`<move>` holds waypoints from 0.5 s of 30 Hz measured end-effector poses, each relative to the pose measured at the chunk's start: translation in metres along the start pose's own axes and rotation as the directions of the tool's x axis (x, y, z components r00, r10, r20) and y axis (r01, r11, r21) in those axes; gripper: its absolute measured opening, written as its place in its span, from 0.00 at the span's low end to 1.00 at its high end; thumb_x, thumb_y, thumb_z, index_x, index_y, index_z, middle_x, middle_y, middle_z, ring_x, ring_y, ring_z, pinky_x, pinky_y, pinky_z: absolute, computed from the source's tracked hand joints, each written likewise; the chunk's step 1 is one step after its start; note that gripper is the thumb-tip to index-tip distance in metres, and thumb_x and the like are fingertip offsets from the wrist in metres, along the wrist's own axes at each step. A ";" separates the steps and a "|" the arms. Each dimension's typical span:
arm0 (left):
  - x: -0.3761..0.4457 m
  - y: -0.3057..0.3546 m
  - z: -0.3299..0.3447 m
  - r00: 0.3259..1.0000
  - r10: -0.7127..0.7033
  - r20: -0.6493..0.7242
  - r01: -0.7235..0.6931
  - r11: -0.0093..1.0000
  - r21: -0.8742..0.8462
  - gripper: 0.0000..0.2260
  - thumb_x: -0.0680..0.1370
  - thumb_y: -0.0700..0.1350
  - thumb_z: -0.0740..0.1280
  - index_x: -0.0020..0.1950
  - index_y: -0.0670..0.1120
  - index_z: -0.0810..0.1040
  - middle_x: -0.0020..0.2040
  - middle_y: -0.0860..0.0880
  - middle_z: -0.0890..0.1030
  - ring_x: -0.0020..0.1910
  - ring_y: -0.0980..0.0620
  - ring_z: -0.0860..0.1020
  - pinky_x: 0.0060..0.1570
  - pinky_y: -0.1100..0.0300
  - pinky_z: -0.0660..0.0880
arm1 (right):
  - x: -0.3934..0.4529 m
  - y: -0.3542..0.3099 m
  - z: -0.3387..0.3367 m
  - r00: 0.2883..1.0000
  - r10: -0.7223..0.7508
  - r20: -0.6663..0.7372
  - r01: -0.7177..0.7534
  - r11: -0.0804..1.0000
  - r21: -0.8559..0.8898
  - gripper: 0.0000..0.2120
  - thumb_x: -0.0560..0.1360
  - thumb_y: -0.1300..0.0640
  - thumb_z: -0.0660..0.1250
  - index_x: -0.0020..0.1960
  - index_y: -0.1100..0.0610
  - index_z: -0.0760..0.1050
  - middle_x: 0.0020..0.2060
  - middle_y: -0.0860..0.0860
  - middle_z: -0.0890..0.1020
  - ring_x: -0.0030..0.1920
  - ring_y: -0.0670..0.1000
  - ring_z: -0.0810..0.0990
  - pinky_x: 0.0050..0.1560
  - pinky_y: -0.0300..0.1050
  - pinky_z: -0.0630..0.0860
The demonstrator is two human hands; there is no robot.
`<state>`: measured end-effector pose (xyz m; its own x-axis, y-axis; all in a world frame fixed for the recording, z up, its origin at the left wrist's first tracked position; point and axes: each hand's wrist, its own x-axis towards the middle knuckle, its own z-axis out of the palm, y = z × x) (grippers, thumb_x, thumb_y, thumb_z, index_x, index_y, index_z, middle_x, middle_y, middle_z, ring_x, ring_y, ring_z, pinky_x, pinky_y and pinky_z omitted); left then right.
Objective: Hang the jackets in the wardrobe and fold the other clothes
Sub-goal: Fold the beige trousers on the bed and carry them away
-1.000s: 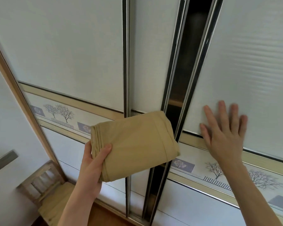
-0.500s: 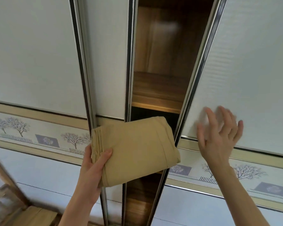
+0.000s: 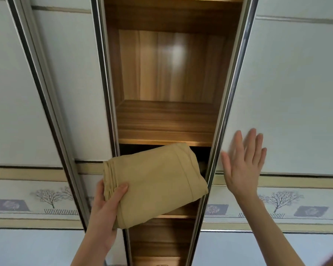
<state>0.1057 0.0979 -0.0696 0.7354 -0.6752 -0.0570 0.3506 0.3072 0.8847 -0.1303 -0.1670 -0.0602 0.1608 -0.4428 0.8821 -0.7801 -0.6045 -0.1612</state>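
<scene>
left hand grips folded tan cloth before open wardrobe gap | right hand flat, fingers straight, on white sliding door | wooden shelf above cloth

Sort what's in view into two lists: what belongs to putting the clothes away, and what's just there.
In the job:
- folded tan cloth, gripped by the left hand
- right hand, fingers straight, against the right sliding door
- open wardrobe shelf, wooden

Just there:
- left sliding door
- tree-pattern band across the doors
</scene>
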 end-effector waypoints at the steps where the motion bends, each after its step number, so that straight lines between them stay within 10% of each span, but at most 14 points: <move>1: 0.002 0.000 0.005 1.000 -0.002 0.012 0.002 1.000 0.002 0.23 0.73 0.47 0.75 0.67 0.59 0.76 0.62 0.49 0.82 0.59 0.44 0.82 0.53 0.44 0.81 | 0.001 0.002 -0.002 1.000 0.017 0.001 -0.017 1.000 0.017 0.33 0.85 0.46 0.56 0.85 0.55 0.50 0.84 0.60 0.47 0.84 0.63 0.45 0.79 0.70 0.50; 9: 0.008 -0.003 0.039 0.995 -0.033 0.097 0.032 0.999 0.015 0.22 0.71 0.49 0.76 0.64 0.62 0.77 0.63 0.50 0.81 0.61 0.44 0.81 0.53 0.45 0.80 | 0.007 0.011 -0.019 0.983 0.185 0.015 -0.184 0.960 0.213 0.34 0.84 0.42 0.58 0.85 0.53 0.52 0.85 0.54 0.47 0.84 0.56 0.42 0.80 0.68 0.51; 15: 0.016 0.002 0.061 0.986 -0.061 0.158 0.056 0.998 0.031 0.17 0.76 0.46 0.74 0.60 0.63 0.78 0.60 0.51 0.83 0.58 0.46 0.82 0.50 0.48 0.80 | 0.009 0.037 -0.021 0.990 0.141 0.011 -0.141 0.990 0.031 0.49 0.76 0.34 0.69 0.85 0.57 0.51 0.84 0.59 0.48 0.84 0.60 0.44 0.80 0.67 0.54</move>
<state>0.0827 0.0470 -0.0409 0.6122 -0.7899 -0.0368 0.3733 0.2477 0.8941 -0.1705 -0.1796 -0.0496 0.0559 -0.5304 0.8459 -0.7757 -0.5565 -0.2977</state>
